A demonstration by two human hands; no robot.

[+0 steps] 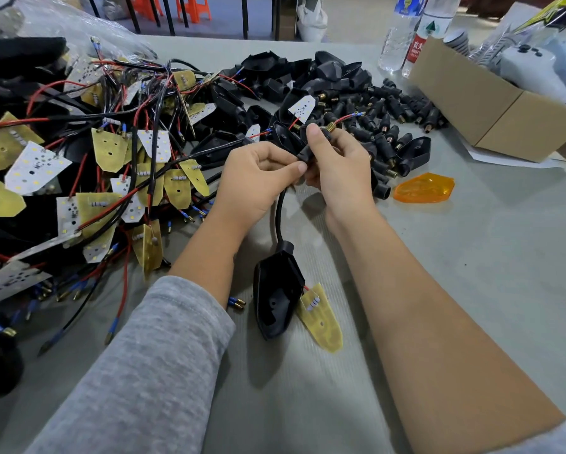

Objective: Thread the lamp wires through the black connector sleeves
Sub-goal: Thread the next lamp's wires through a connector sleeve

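My right hand (337, 165) grips a black connector sleeve (308, 149) with a brass threaded end (330, 127); a red wire with a blue tip (348, 117) sticks out past that end. My left hand (258, 178) pinches the sleeve's near end, where a black cable (279, 214) enters. The cable hangs down to a black lamp housing (276, 296) lying on the table with a yellow circuit board (322, 317) beside it.
A tangle of wired boards (111, 152) fills the left of the grey table (471, 273). Black housings (308, 77) and several loose sleeves (389, 119) lie behind my hands. An orange lens (424, 188), a cardboard box (491, 106) and water bottles (406, 34) stand right.
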